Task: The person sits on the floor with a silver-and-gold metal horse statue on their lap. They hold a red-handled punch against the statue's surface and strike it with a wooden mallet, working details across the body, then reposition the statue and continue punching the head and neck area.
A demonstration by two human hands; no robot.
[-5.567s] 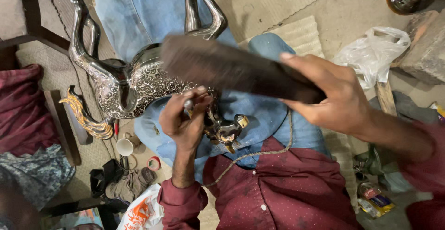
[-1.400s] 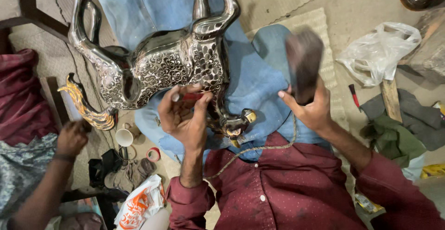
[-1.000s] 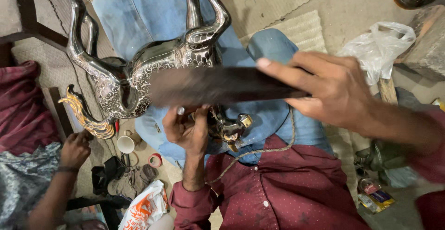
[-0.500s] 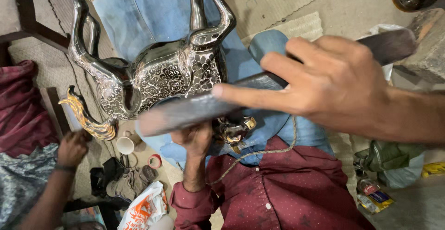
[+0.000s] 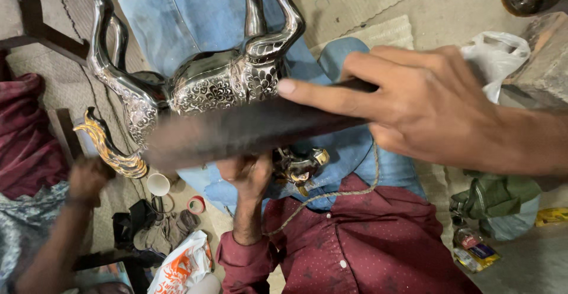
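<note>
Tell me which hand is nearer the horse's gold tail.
Left. The left hand is beneath the horse, nearer the tail; the right hand, gripping the dark bar, is far across.

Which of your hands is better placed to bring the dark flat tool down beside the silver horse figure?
Right, probably: the right hand grips the dark flat tool just over the silver horse figure, while the left hand sits curled beneath the tool.

1. Silver horse figure (image 5: 219, 84), engraved body, gold tail at 8 o'clock, lies legs-up across a blue-jeaned lap.
2. Dark flat bar (image 5: 248, 129), blurred, lies level across the horse's underside at 6 o'clock.
</note>
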